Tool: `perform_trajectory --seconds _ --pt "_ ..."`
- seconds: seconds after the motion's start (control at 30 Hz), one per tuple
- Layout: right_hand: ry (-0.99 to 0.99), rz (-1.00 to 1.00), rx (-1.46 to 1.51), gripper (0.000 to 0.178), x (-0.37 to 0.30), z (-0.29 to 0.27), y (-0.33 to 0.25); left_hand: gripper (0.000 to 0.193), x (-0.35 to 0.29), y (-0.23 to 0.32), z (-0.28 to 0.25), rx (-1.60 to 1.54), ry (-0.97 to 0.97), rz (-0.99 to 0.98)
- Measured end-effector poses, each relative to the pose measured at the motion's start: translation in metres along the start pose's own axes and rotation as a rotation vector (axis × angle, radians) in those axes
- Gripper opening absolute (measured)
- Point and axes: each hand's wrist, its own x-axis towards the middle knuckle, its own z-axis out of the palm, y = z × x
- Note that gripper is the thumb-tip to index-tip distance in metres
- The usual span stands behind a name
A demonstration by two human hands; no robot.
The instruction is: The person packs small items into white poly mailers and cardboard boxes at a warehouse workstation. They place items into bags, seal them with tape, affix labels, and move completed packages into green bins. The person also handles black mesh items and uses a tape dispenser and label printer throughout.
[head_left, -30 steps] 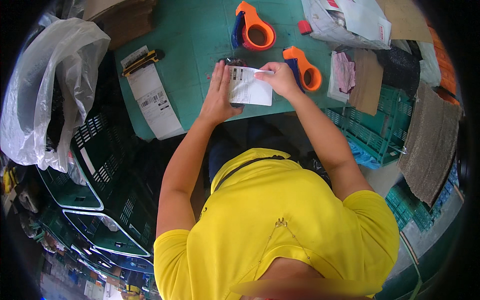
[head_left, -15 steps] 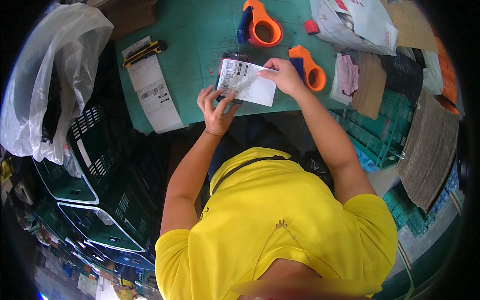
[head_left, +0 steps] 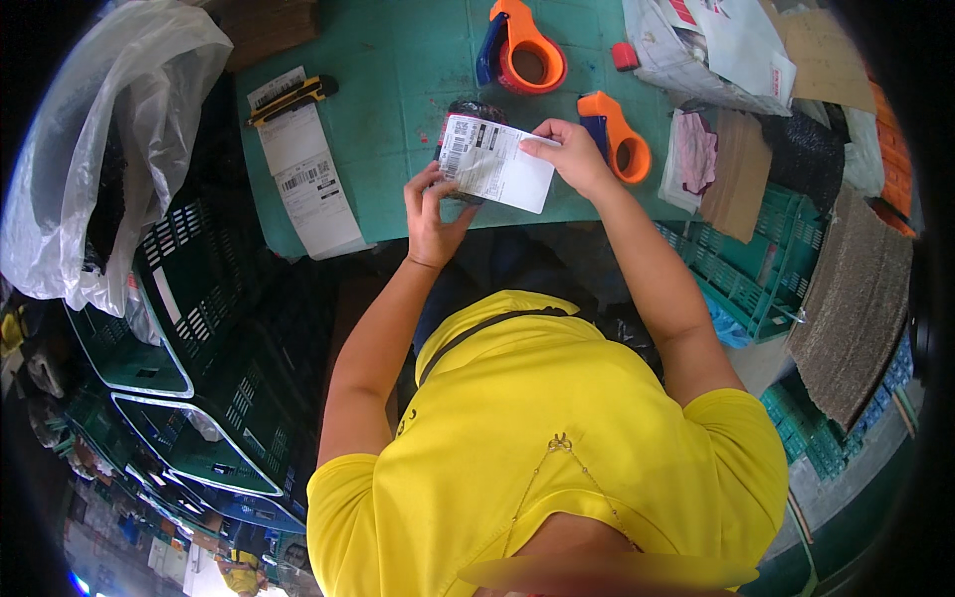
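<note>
Seen from above, a person in a bright yellow short-sleeved shirt [head_left: 557,448] holds a small dark plastic-wrapped parcel with a white printed shipping label [head_left: 494,162] raised just above the near edge of a green cutting-mat table top [head_left: 398,80]. The left hand [head_left: 435,211] grips the parcel's lower left corner, fingers curled closed around its edge with the thumb on the label face. The right hand [head_left: 569,154] pinches the parcel's upper right edge, thumb and fingertips closed on it. The label faces up and is tilted, its left end higher in the picture than its right; only a sliver of the dark wrapping shows above it. Just beyond the right hand lies an orange and blue handheld tape dispenser [head_left: 619,139], and a second orange and blue tape dispenser [head_left: 519,48] lies farther back on the table, near the far edge. To the left on the table lies a long white strip of printed label backing paper [head_left: 305,174], with a yellow and black utility knife [head_left: 291,99] resting across its top end. A small red object [head_left: 625,56] sits beside a heap of white and grey mailer bags [head_left: 716,50] at the table's far right. A large clear plastic bag [head_left: 90,139] bulges at the far left, above stacked dark green plastic crates [head_left: 189,298]. At the right are teal plastic crates [head_left: 766,269], a piece of brown cardboard [head_left: 741,174] and a rough grey-brown mat [head_left: 856,298].
</note>
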Motion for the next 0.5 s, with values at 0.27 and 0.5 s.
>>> perform_trajectory --seconds 0.27,0.5 --pt "-0.008 -0.007 -0.107 0.020 0.000 -0.001 0.002 0.061 0.001 -0.005 -0.003 0.064 -0.012 0.115" --pt "-0.006 0.000 -0.157 0.020 0.000 0.000 0.007 0.057 -0.007 -0.007 0.000 0.139 0.014 0.146"
